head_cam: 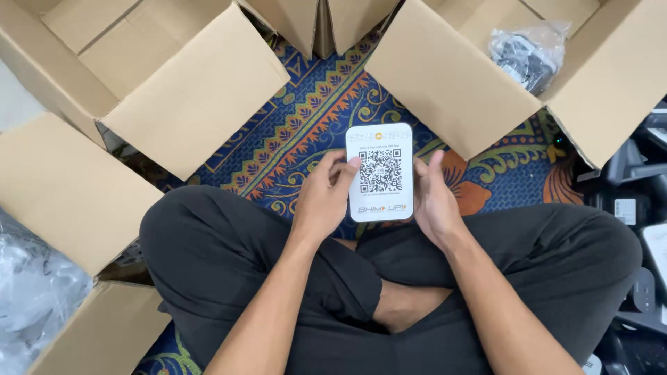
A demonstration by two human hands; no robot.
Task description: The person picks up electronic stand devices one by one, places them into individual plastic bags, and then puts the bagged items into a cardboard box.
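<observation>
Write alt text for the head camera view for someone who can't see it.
Both hands, left hand and right hand, hold a white rounded rectangular card with a square code over crossed legs in dark trousers. Open brown cardboard boxes surround a patterned blue-and-orange carpet.

I see white card (379, 172) side edges covered by my left hand (321, 198) and right hand (434, 201); its back hidden. Bagged item (526, 52) in top-right box (611, 90): contents blurred behind plastic, can't identify. Plastic bags (28, 292) at left edge cut off. Dark devices (636, 208) at right edge cropped, unclear. Both my forearms run off bottom edge.
</observation>
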